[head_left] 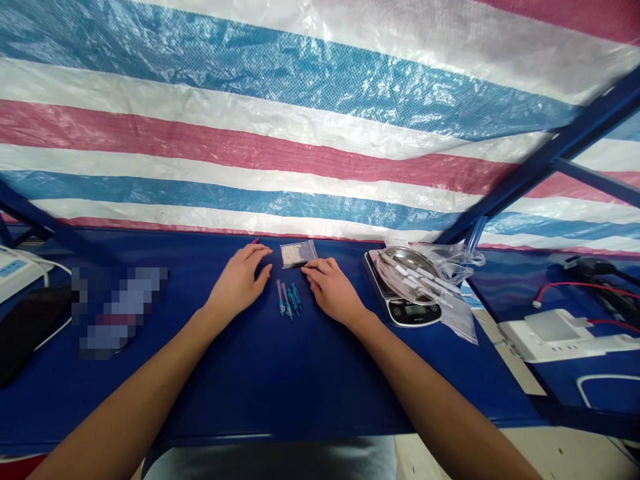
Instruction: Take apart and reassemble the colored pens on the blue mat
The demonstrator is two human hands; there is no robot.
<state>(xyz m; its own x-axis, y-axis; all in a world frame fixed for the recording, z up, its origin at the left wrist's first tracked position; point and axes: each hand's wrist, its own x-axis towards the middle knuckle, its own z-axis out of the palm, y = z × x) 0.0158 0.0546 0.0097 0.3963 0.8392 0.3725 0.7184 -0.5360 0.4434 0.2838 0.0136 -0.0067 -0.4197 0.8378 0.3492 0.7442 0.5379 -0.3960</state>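
Note:
My left hand (240,283) rests on the blue table with thumb and fingers apart, nothing seen in it. Just past its fingers a small red tip (256,241) shows; the rest is hidden. My right hand (333,290) is closed, fingertips pinched on a thin dark stick-like thing (299,265) at the lower edge of a small clear zip bag (298,255). The bag lies flat and holds many small pale pieces. Between my hands lie several slim blue and clear parts, like pen pieces (289,300), side by side.
At right a digital kitchen scale (411,315) carries a metal bowl (407,257), plastic bags and white sticks. Beyond it lie a white power strip (560,333) and cables. A black phone (33,327) is at far left. Blue frame bars (530,177) and a striped sheet (280,147) stand behind.

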